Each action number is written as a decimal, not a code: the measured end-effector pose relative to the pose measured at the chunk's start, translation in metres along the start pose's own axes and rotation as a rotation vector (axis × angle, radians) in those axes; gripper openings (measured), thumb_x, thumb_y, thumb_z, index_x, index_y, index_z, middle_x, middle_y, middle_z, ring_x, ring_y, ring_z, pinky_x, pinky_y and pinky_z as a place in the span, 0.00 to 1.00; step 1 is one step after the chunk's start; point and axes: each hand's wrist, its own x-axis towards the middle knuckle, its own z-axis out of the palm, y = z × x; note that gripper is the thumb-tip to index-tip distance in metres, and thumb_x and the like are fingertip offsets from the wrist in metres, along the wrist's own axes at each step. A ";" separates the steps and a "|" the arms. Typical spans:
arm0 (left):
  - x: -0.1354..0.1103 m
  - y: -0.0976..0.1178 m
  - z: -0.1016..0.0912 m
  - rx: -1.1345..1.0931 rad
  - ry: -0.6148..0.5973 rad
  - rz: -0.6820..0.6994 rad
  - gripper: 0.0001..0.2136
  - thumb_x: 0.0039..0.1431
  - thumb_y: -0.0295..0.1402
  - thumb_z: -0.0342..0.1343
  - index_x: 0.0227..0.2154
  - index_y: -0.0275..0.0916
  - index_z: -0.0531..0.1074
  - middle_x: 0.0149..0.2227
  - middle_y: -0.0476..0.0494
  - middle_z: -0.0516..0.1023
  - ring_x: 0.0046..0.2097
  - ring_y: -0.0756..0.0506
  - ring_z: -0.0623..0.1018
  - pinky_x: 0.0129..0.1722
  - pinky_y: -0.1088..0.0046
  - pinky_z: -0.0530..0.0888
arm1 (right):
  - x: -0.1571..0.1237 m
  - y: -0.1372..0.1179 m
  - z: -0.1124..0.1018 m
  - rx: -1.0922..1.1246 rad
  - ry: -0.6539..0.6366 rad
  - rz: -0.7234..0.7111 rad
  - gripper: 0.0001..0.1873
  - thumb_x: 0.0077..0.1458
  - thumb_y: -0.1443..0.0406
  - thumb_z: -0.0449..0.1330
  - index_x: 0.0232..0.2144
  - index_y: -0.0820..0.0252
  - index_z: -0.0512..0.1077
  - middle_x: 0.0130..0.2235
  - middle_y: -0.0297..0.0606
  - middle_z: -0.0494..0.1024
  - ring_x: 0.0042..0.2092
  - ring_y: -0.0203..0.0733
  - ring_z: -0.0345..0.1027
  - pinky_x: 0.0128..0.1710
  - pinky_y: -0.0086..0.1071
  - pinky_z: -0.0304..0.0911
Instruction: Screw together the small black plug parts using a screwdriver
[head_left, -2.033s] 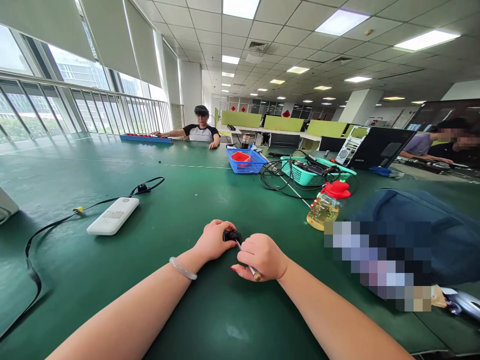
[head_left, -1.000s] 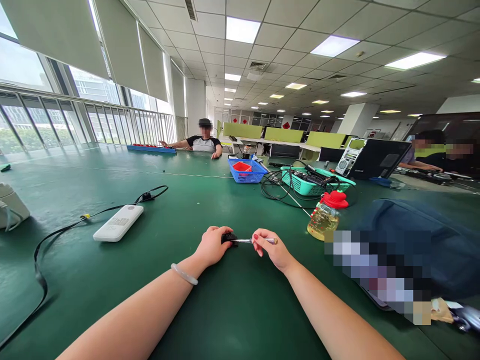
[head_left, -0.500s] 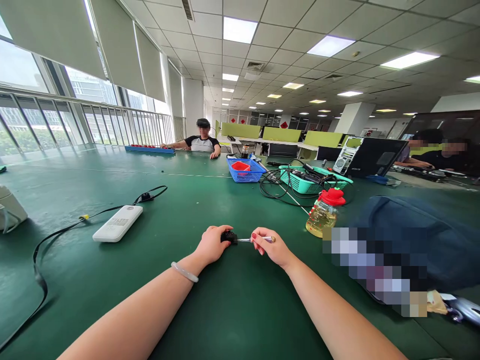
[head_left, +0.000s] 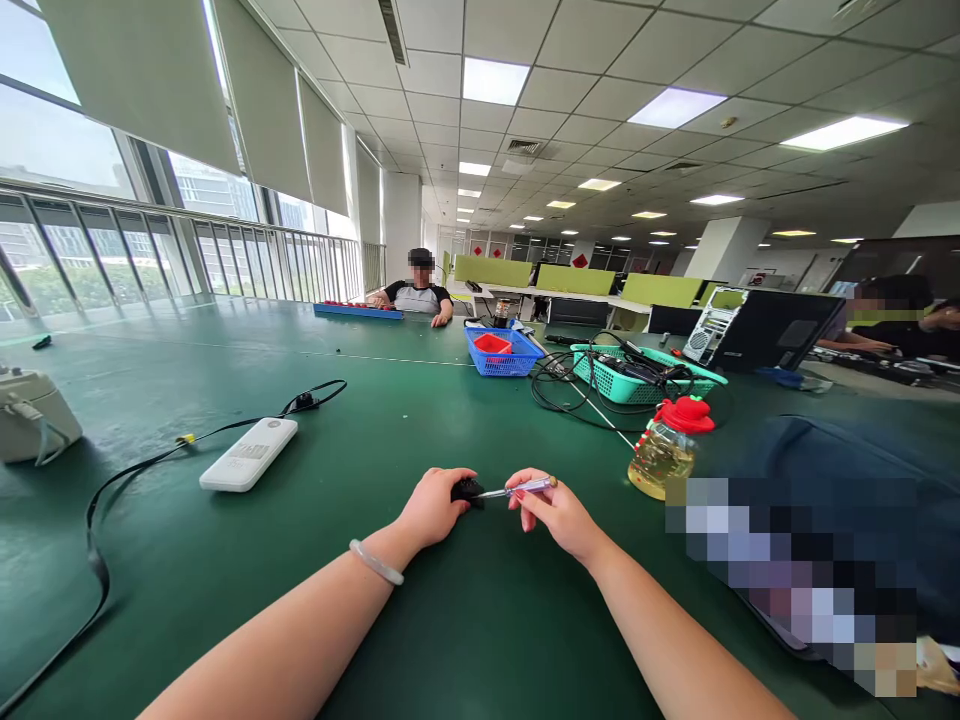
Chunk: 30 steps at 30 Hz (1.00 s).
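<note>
A slim, silver-shafted metal screwdriver [head_left: 496, 493] is showing a pale purple handle [head_left: 535, 486]. A small black object [head_left: 466, 490] is contrasting with the flat green tabletop [head_left: 450, 640].

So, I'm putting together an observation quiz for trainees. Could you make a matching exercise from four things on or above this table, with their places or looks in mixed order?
Things:
1. screwdriver
2. small black object
3. flat rectangular device
4. drink bottle

Places or looks:
A. white, lying left of both hands
B. red-topped, standing right of both hands
C. held in the left hand
D. held in the right hand

Pairs: 1-D, 2-C, 3-A, 4-B
</note>
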 end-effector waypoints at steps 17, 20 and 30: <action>-0.001 0.002 -0.002 0.019 -0.010 0.010 0.21 0.53 0.26 0.58 0.51 0.43 0.72 0.49 0.44 0.78 0.55 0.40 0.71 0.56 0.64 0.67 | -0.009 -0.019 0.010 -0.262 0.034 -0.138 0.13 0.58 0.55 0.55 0.34 0.58 0.71 0.28 0.33 0.72 0.24 0.33 0.63 0.26 0.29 0.60; -0.001 0.000 0.000 0.013 -0.004 0.015 0.21 0.52 0.26 0.58 0.51 0.43 0.72 0.50 0.44 0.78 0.55 0.40 0.71 0.56 0.64 0.66 | -0.014 -0.027 0.018 -0.502 0.050 -0.236 0.10 0.60 0.59 0.54 0.32 0.56 0.72 0.28 0.33 0.72 0.27 0.35 0.64 0.28 0.29 0.59; 0.001 -0.002 0.003 -0.003 -0.011 -0.013 0.24 0.53 0.27 0.58 0.55 0.43 0.70 0.50 0.43 0.77 0.56 0.41 0.70 0.58 0.66 0.66 | -0.017 -0.027 0.022 -0.627 0.067 -0.319 0.07 0.59 0.63 0.55 0.33 0.55 0.73 0.32 0.34 0.77 0.31 0.37 0.68 0.33 0.28 0.62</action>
